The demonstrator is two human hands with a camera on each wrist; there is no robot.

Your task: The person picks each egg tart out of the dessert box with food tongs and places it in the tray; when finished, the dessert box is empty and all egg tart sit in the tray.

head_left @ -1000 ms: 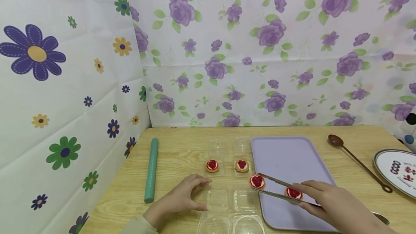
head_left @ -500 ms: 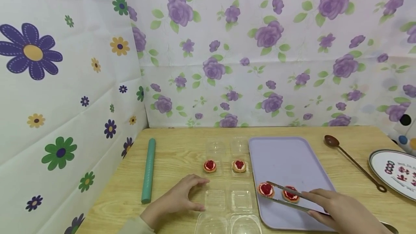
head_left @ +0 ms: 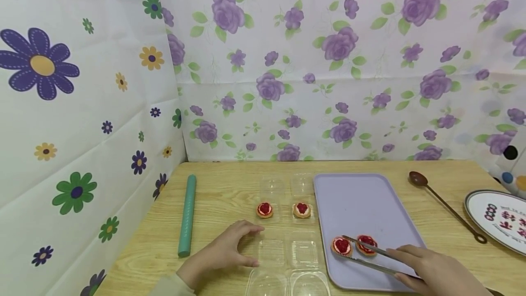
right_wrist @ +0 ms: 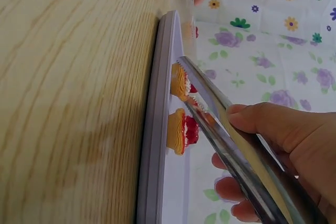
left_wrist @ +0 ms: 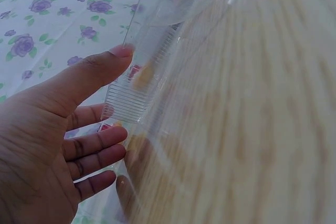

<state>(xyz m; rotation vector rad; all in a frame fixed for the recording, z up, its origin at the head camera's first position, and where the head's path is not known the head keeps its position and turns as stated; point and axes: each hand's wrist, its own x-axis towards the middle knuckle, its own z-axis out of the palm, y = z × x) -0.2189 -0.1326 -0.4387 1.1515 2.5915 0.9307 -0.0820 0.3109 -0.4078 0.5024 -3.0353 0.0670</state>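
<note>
My right hand (head_left: 437,266) holds metal tongs (right_wrist: 210,90). Their tips lie around a raspberry-topped tart (head_left: 342,246), low over the left side of the lilac tray (head_left: 349,200). Right beside it on the tray sits a second tart (right_wrist: 178,132), overlapped by one tong arm in the head view. Left of the tray, my left hand (head_left: 230,248) has its thumb and fingers spread apart. They are close to the edge of a clear plastic box (left_wrist: 128,100) and grip nothing.
Two more tarts, one at left (head_left: 265,210) and one at right (head_left: 302,210), sit in farther clear boxes. A green rolling pin (head_left: 187,216) lies at left. To the right are a brown ladle (head_left: 445,204) and a white plate (head_left: 501,220).
The tongs and the tart between their tips have moved right and nearer to me, from the tray's left edge onto the tray beside the other tart. My left hand stays in place.
</note>
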